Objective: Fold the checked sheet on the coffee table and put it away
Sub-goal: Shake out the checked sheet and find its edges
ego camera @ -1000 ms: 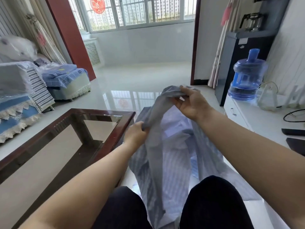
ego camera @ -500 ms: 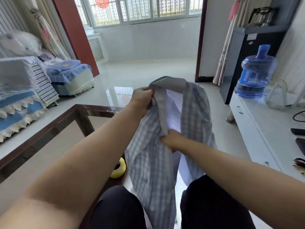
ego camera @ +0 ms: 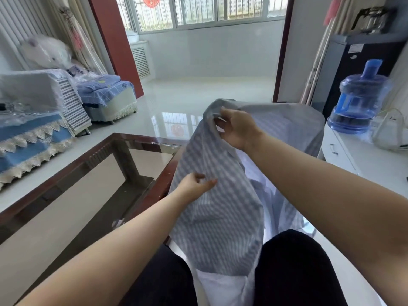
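Pinching checked sheet [ego camera: 216, 217] in both hands: right hand [ego camera: 237, 129] high on bunched edge, left hand [ego camera: 194, 188] lower, nearer; cloth hanging lengthwise below

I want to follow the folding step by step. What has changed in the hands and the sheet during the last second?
The hands swapped heights twice: now the right hand grips the checked sheet up high again, and the left hand pinches it lower down. The sheet stayed held by both hands, hanging beside the coffee table.
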{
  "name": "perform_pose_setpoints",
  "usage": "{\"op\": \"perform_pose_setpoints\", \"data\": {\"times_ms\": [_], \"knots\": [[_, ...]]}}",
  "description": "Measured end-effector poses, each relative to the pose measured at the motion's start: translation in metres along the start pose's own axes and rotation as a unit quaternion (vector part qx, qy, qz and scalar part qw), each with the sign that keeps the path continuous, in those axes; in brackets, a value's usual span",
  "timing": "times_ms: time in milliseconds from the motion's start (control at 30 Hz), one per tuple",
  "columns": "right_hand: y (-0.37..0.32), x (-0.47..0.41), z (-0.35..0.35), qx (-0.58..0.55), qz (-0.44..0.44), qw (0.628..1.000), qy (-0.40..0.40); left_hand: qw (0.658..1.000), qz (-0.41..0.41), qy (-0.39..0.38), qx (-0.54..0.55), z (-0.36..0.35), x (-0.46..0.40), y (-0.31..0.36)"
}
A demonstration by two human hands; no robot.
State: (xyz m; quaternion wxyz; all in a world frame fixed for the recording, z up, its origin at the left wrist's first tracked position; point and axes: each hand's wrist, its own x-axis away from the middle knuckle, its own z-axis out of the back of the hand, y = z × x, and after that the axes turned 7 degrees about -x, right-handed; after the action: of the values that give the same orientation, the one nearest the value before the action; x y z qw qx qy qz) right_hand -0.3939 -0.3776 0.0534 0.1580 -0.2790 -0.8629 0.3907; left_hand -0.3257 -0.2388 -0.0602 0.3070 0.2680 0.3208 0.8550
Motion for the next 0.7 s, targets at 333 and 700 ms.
{"op": "perform_pose_setpoints", "data": {"times_ms": [333, 700], "knots": [[0.001, 0.000, 0.002, 0.214, -0.010, 0.976, -0.034, 0.964, 0.003, 0.173, 0.204, 0.029, -0.023, 0.004], [0.057, 0.050, 0.073, 0.401, -0.319, 0.841, -0.174, 0.904, 0.038, 0.116, 0.409, 0.094, -0.038, 0.017]]}}
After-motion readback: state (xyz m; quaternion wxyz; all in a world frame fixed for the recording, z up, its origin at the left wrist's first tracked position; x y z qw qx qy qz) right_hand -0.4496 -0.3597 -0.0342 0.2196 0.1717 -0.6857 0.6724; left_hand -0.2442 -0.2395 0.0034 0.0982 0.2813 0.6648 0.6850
